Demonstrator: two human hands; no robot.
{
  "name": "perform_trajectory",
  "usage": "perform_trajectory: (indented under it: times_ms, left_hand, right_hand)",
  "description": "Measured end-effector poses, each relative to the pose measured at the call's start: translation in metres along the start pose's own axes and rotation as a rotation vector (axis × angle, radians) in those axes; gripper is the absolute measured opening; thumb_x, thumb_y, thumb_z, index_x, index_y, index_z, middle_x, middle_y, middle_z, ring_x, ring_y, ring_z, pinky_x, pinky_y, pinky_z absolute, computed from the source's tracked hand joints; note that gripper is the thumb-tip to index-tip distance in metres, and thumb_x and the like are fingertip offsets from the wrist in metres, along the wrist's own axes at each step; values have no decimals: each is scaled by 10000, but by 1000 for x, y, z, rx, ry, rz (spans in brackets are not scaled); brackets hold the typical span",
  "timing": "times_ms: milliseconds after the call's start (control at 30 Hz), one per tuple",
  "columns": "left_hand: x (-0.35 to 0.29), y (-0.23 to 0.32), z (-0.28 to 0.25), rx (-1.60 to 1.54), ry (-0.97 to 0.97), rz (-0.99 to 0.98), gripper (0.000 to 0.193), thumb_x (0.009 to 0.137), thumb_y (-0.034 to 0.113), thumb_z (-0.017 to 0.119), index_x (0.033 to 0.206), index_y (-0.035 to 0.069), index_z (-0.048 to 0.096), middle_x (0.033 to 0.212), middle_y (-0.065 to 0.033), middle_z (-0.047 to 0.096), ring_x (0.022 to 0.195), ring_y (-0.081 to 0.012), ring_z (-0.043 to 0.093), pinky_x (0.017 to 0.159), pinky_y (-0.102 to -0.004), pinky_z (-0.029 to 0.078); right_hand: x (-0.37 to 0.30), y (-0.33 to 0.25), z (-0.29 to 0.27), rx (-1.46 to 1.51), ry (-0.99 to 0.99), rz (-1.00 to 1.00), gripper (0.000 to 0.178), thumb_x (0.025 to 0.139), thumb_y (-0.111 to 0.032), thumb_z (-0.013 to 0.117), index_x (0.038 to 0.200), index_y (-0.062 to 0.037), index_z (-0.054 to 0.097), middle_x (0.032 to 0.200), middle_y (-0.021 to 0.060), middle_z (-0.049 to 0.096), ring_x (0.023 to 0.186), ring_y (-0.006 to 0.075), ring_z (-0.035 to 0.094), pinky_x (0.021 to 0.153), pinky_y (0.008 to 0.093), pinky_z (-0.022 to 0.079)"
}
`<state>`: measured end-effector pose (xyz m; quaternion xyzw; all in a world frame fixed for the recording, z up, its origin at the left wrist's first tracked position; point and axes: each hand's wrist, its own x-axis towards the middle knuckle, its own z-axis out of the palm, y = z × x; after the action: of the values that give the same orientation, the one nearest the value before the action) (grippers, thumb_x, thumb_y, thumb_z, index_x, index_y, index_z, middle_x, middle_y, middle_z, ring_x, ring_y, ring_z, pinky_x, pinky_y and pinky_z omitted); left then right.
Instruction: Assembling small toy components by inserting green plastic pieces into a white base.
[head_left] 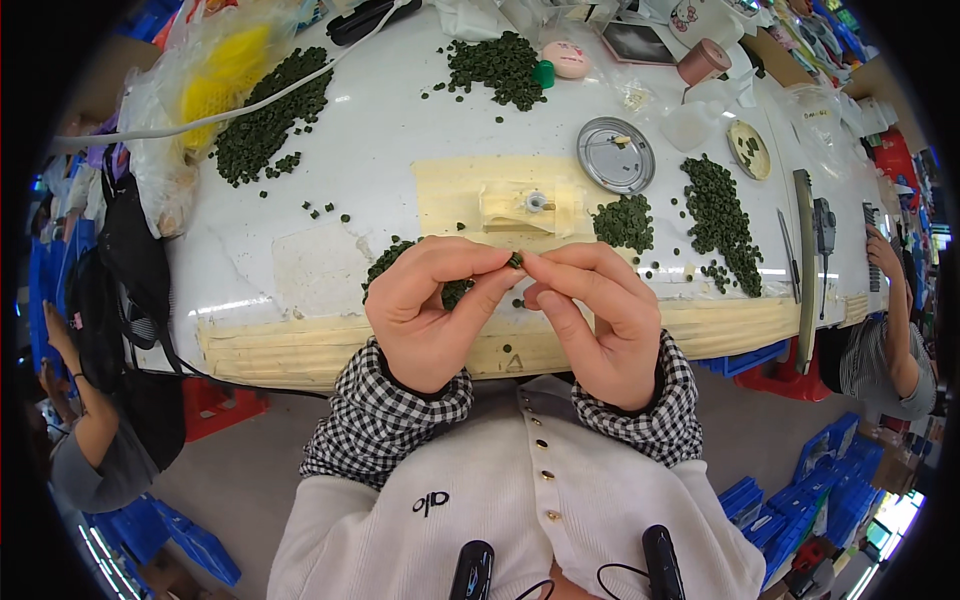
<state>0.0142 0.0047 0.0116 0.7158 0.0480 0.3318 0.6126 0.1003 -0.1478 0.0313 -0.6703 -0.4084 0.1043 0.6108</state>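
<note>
Over the near middle of the table, my two hands meet at the fingertips. Thumb and index finger of my left hand (430, 310) pinch a small dark green piece (516, 260). My right hand (605, 320) is closed, with a fingertip against that piece; whether it holds anything else is hidden. Beyond them a small clear block with a metal post (535, 203) is taped onto a yellow paper sheet (445, 190). One heap of green pieces (385, 264) is partly covered by my left hand, while another heap (624, 222) lies just past my right.
Larger heaps of green pieces lie far left (290, 105), far middle (497, 68) and right (722, 220). A round metal lid (615, 156) and tweezers (789, 255) sit to the right. A white cable (230, 115) crosses the far left. Other people work at both sides.
</note>
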Motion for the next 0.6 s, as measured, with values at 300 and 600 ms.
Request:
perform_trajectory:
  times_ms: [300,600]
  left_hand:
    - [0,1,1,133,28,122,241,729,-102,750,943,-14,684,858,-112,689,758,-183,661,672,-271,524]
    - [0,2,2,151,29,130,238,726,-103,753,938,-18,684,856,-122,688,764,-195,669,672,-276,530]
  right_hand:
    - [0,3,1,49,-2,20,293,849,52,609,1136,19,662,996,136,641,846,208,631,735,277,508]
    - [1,3,0,42,-8,11,301,843,60,607,1136,21,662,995,137,640,842,206,627,736,274,507]
